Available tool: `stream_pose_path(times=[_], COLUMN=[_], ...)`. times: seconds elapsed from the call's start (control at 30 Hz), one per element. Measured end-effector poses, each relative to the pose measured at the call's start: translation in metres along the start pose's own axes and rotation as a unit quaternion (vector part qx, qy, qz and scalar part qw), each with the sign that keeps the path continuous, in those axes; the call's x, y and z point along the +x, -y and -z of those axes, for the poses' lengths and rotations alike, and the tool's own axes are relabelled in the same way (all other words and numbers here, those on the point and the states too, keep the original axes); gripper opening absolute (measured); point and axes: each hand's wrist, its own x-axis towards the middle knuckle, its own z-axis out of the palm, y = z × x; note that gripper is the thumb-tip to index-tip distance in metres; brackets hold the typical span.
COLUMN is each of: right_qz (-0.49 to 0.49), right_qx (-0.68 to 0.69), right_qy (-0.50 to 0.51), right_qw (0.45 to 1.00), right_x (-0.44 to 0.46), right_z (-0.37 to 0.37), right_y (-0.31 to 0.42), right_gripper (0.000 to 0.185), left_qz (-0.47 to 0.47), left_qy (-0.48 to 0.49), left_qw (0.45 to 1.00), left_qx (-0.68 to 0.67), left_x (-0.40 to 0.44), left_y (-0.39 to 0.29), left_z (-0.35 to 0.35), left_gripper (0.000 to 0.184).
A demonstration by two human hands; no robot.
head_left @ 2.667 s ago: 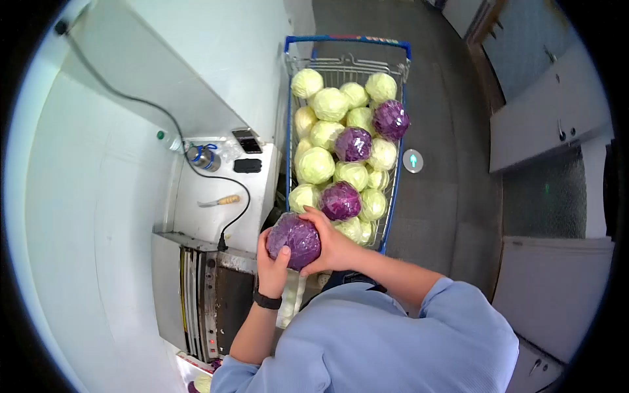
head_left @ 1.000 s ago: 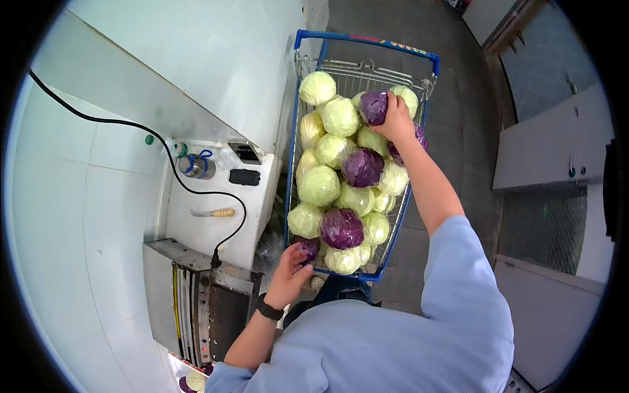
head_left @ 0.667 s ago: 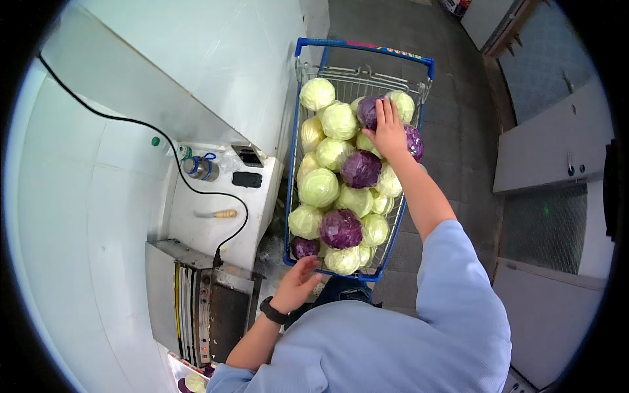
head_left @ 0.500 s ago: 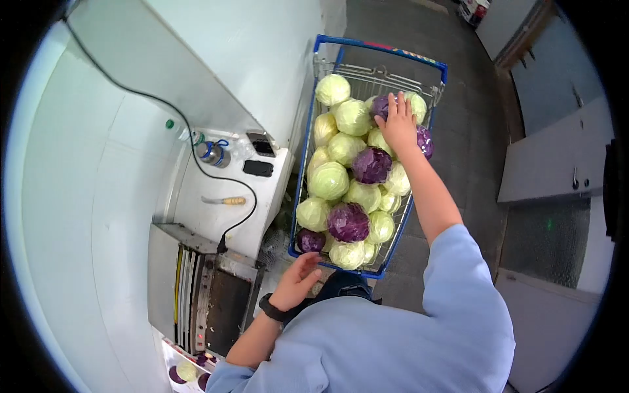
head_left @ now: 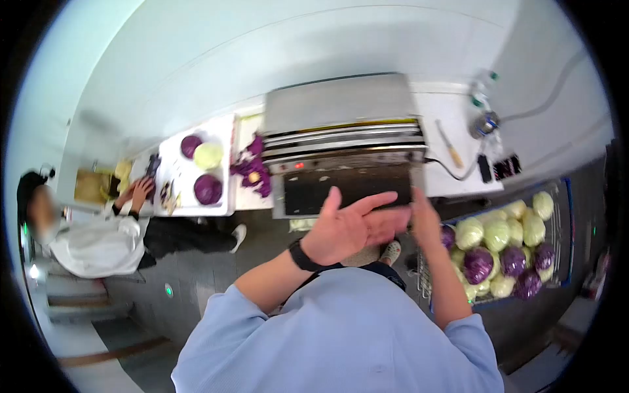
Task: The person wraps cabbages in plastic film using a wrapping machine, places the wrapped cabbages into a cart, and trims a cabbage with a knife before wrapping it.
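My left hand (head_left: 350, 226) is held palm up with its fingers spread, above the front edge of a steel wrapping machine (head_left: 341, 98); it holds nothing. My right hand (head_left: 424, 223) is just beyond the left fingertips. It is seen edge-on and slightly blurred, with the fingers stretched out and nothing visible in it; whether the hands touch I cannot tell. The machine's dark flat plate (head_left: 308, 193) is directly past my hands, and a red display glows on its front bar. To the right, a shopping cart (head_left: 569, 226) carries green cabbages (head_left: 496, 234) and wrapped purple cabbages (head_left: 478, 264).
A white tray (head_left: 225, 177) on the left holds two purple cabbages (head_left: 208, 188) and a green one (head_left: 209, 156). Purple leaves (head_left: 252, 173) lie beside it. A co-worker (head_left: 98, 242) handles something dark there. A knife (head_left: 450, 145), phone (head_left: 484, 169) and bottle (head_left: 485, 124) rest right of the machine.
My view has turned left from the cart to the machine. My right hand has left the purple cabbage in the cart, and both hands are now close together before the machine.
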Motion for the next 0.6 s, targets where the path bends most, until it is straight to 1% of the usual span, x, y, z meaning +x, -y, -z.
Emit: stream_pose_path(times=[0.03,0.07,0.1,0.13,0.17,0.2,0.23,0.27,0.3,0.33,0.37,0.4,0.43,0.47,0.5,0.53,0.57,0.6], right_qz=[-0.05,-0.015,-0.046,-0.058,-0.066,-0.072,-0.077,-0.049,-0.023,0.001,-0.006,-0.015,-0.024,-0.023,-0.023,-0.022,0.011,0.04], right_qx=[0.072,0.076,0.19,0.245,0.241,0.237,0.232,0.206,0.18,0.155,0.167,0.175,0.182,0.162,0.143,0.124,0.095,0.064], right_qy=[-0.034,-0.094,-0.086,-0.073,-0.053,-0.035,-0.015,0.008,0.03,0.044,0.063,0.079,0.093,0.11,0.128,0.143,0.154,0.162], right_qw=[0.996,0.993,0.977,0.965,0.967,0.968,0.97,0.977,0.983,0.987,0.984,0.981,0.979,0.98,0.981,0.982,0.983,0.984], right_x=[-0.003,-0.004,-0.011,-0.016,-0.023,-0.03,-0.036,-0.04,-0.049,-0.059,-0.066,-0.074,-0.081,-0.083,-0.084,-0.082,-0.079,-0.073], right_z=[0.006,-0.012,-0.018,-0.026,-0.037,-0.051,-0.065,-0.08,-0.095,-0.108,-0.119,-0.129,-0.136,-0.142,-0.149,-0.153,-0.156,-0.158], right_y=[0.014,-0.002,0.009,0.035,0.05,0.063,0.075,0.091,0.108,0.124,0.135,0.145,0.151,0.154,0.156,0.161,0.169,0.18], right_gripper=[0.048,0.044,0.04,0.035,0.034,0.032,0.031,0.03,0.029,0.028,0.027,0.027,0.026,0.026,0.025,0.025,0.025,0.025], left_qz=[-0.014,-0.079,-0.138,-0.212,-0.228,-0.228,-0.242,-0.262,-0.279,-0.263,-0.337,-0.315,-0.226,-0.215,-0.166,-0.122,-0.08,-0.095], left_qy=[0.132,0.066,-0.005,-0.077,-0.182,-0.295,-0.406,-0.502,-0.587,-0.674,-0.659,-0.688,-0.73,-0.693,-0.663,-0.65,-0.631,-0.604], left_qw=[0.991,0.988,0.964,0.924,0.905,0.885,0.848,0.799,0.727,0.59,0.452,0.354,0.312,0.234,0.259,0.29,0.32,0.371], left_qx=[-0.007,0.113,0.225,0.308,0.309,0.28,0.24,0.204,0.222,0.357,0.498,0.55,0.564,0.647,0.682,0.692,0.702,0.699], left_x=[-0.036,-0.067,-0.095,-0.118,-0.138,-0.157,-0.174,-0.196,-0.217,-0.242,-0.273,-0.29,-0.295,-0.304,-0.31,-0.313,-0.312,-0.318], left_y=[-0.027,-0.051,-0.068,-0.086,-0.096,-0.106,-0.111,-0.116,-0.127,-0.141,-0.149,-0.168,-0.19,-0.2,-0.213,-0.222,-0.231,-0.237], left_z=[0.024,0.04,0.055,0.079,0.116,0.153,0.198,0.248,0.268,0.309,0.37,0.362,0.332,0.343,0.35,0.358,0.371,0.401], left_gripper=[0.098,0.093,0.088,0.069,0.053,0.041,0.031,0.026,0.026,0.029,0.036,0.053,0.075,0.091,0.108,0.114,0.12,0.125])
